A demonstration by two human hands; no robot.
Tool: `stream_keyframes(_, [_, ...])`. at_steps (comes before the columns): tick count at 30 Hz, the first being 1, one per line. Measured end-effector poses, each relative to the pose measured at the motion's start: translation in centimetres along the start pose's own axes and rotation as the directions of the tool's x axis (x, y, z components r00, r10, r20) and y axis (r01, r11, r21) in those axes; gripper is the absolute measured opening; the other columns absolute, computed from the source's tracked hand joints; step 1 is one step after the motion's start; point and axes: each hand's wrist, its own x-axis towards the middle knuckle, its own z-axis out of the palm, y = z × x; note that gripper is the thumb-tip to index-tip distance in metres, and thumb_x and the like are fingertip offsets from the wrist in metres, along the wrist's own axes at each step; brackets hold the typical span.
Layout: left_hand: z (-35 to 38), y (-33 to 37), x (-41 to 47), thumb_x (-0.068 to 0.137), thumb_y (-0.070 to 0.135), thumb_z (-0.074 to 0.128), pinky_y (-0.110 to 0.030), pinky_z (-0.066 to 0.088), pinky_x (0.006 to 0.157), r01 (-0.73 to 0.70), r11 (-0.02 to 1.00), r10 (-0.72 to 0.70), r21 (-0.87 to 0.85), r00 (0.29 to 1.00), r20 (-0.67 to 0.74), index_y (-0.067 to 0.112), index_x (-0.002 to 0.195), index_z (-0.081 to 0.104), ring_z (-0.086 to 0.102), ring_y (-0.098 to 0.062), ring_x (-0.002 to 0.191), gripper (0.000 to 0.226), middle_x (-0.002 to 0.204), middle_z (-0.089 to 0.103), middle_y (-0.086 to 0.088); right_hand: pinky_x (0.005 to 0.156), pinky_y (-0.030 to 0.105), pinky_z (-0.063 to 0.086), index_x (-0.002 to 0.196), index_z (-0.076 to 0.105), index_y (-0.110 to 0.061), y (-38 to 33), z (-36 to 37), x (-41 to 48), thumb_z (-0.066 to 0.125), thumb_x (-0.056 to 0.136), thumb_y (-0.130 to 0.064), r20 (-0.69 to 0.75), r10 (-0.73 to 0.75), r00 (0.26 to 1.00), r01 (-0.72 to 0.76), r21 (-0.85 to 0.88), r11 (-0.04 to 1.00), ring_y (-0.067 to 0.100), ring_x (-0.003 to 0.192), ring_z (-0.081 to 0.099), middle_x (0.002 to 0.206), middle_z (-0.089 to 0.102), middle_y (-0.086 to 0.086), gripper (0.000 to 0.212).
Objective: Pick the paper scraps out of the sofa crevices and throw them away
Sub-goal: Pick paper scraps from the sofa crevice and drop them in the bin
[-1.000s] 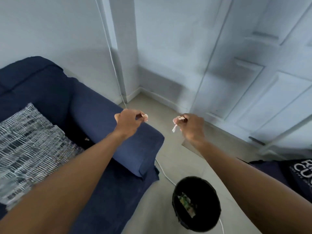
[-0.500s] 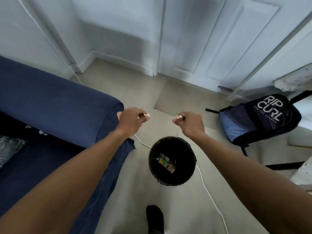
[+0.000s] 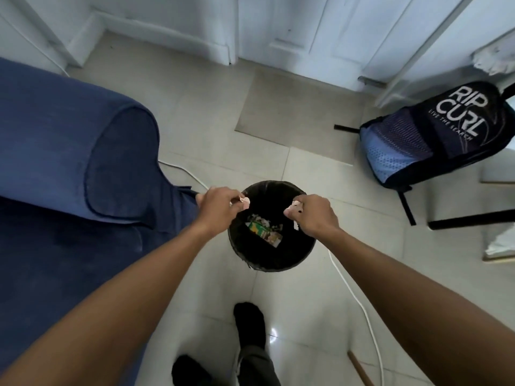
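Observation:
A round black bin [image 3: 303, 254] stands on the tiled floor beside the blue sofa [image 3: 55, 162]. Some trash lies inside it, among it a green packet [image 3: 257, 228]. My left hand [image 3: 218, 208] hovers over the bin's left rim, pinching a small pale paper scrap [image 3: 245, 201] at the fingertips. My right hand [image 3: 313, 215] hovers over the right rim, fingers closed on another white paper scrap [image 3: 294, 203]; a bit of it shows below the hand. Both hands are above the bin's opening.
A dark backpack [image 3: 434, 135] leans at the right near white doors [image 3: 306, 32]. A white cable [image 3: 359, 299] runs across the floor past the bin. My feet in black socks [image 3: 249, 324] stand just before the bin. A chair leg [image 3: 471, 218] is at right.
My view swung from the sofa down to the floor. Both hands, still holding scraps, moved from beside the sofa arm to directly over the bin.

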Motion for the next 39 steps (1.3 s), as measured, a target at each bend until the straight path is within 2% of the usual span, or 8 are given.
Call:
stream_keyframes(3, [1.5, -0.1, -0.1, 0.09, 0.03, 0.071, -0.048, 0.043, 0.095, 0.002, 1.0, -0.002, 0.015, 1.0, -0.003, 0.019, 0.103, 0.077, 0.059, -0.03, 0.103, 0.018, 0.101, 0.073, -0.004, 0.105, 0.053, 0.036, 0.15, 0.034, -0.03, 1.4, 0.9, 0.4, 0.072, 0.078, -0.059, 0.054, 0.043, 0.998, -0.035, -0.145, 0.989, 0.041, 0.139, 0.029, 0.154, 0.032, 0.012, 0.086])
stream_keyframes(7, [2.5, 0.1, 0.2, 0.091, 0.03, 0.07, -0.05, 0.044, 0.094, -0.007, 1.0, 0.007, 0.023, 1.0, 0.002, 0.021, 0.104, 0.076, 0.059, -0.028, 0.1, 0.017, 0.1, 0.072, -0.003, 0.114, 0.062, 0.02, 0.157, 0.013, -0.033, 2.5, 0.9, 0.9, 0.069, 0.069, -0.077, 0.026, 0.027, 0.999, -0.021, -0.179, 0.984, 0.041, 0.151, 0.003, 0.167, 0.001, 0.01, 0.114])
stream_keyframes(11, [2.6, 0.9, 0.6, 0.091, 0.033, 0.07, -0.048, 0.043, 0.092, -0.028, 0.999, 0.028, 0.015, 1.0, -0.001, 0.024, 0.102, 0.077, 0.06, -0.025, 0.099, 0.016, 0.096, 0.072, 0.003, 0.116, 0.064, 0.008, 0.157, 0.01, -0.035, 3.1, 0.1, 1.5, 0.055, 0.066, -0.09, -0.018, 0.011, 1.0, -0.013, -0.145, 0.989, 0.036, 0.153, -0.006, 0.168, -0.002, 0.008, 0.115])
stream_keyframes(15, [2.6, 1.7, 0.8, 0.088, 0.052, 0.065, -0.037, 0.023, 0.077, -0.047, 0.986, 0.043, 0.159, 0.999, 0.026, 0.035, 0.107, 0.072, 0.054, -0.022, 0.104, 0.026, 0.091, 0.062, 0.012, 0.117, 0.064, 0.006, 0.157, 0.011, -0.035, 3.4, -0.4, 1.8, 0.044, 0.067, -0.094, -0.059, 0.009, 0.998, -0.015, -0.116, 0.993, 0.032, 0.153, -0.006, 0.169, -0.001, 0.007, 0.113])
stream_keyframes(18, [2.7, 1.6, 0.9, 0.075, 0.083, 0.05, -0.045, 0.028, 0.089, -0.053, 0.936, 0.021, 0.348, 0.995, 0.097, 0.038, 0.141, 0.046, 0.04, -0.028, 0.124, 0.08, 0.131, 0.054, 0.0, 0.117, 0.063, 0.007, 0.157, 0.013, -0.034, 3.5, -0.7, 1.7, 0.041, 0.07, -0.093, -0.076, 0.01, 0.997, -0.018, -0.108, 0.994, 0.033, 0.153, -0.004, 0.168, 0.001, 0.006, 0.109])
stream_keyframes(21, [2.5, 1.7, 0.8, 0.068, 0.097, 0.026, -0.058, 0.016, 0.11, -0.035, 0.912, -0.007, 0.408, 0.995, 0.101, 0.04, 0.154, 0.008, 0.006, -0.033, 0.148, 0.104, 0.164, 0.007, -0.005, 0.117, 0.062, 0.008, 0.158, 0.012, -0.035, 3.3, -1.0, 1.5, 0.037, 0.071, -0.094, -0.079, 0.017, 0.997, -0.026, -0.108, 0.994, 0.034, 0.153, -0.003, 0.168, 0.002, 0.006, 0.108])
stream_keyframes(25, [1.5, 2.0, 0.9, 0.069, 0.097, 0.008, -0.061, -0.008, 0.114, -0.024, 0.912, 0.006, 0.409, 0.999, 0.045, 0.043, 0.153, -0.008, -0.026, -0.028, 0.147, 0.101, 0.165, -0.017, -0.003, 0.118, 0.062, 0.005, 0.158, 0.011, -0.036, 2.7, -1.9, 1.3, 0.033, 0.07, -0.095, -0.069, 0.01, 0.998, -0.018, -0.116, 0.993, 0.034, 0.153, -0.004, 0.168, 0.002, 0.005, 0.108])
stream_keyframes(39, [-11.3, 4.9, 0.5, 0.076, 0.092, 0.001, -0.059, -0.015, 0.116, 0.036, 0.904, 0.039, 0.426, 0.985, -0.166, 0.045, 0.152, -0.011, -0.027, -0.026, 0.147, 0.09, 0.165, -0.018, -0.001, 0.115, 0.065, -0.006, 0.157, 0.011, -0.037, -6.2, -9.2, -0.4, 0.013, 0.067, -0.1, -0.171, -0.251, 0.953, 0.186, -0.326, 0.927, 0.034, 0.153, -0.008, 0.169, 0.004, 0.008, 0.11])
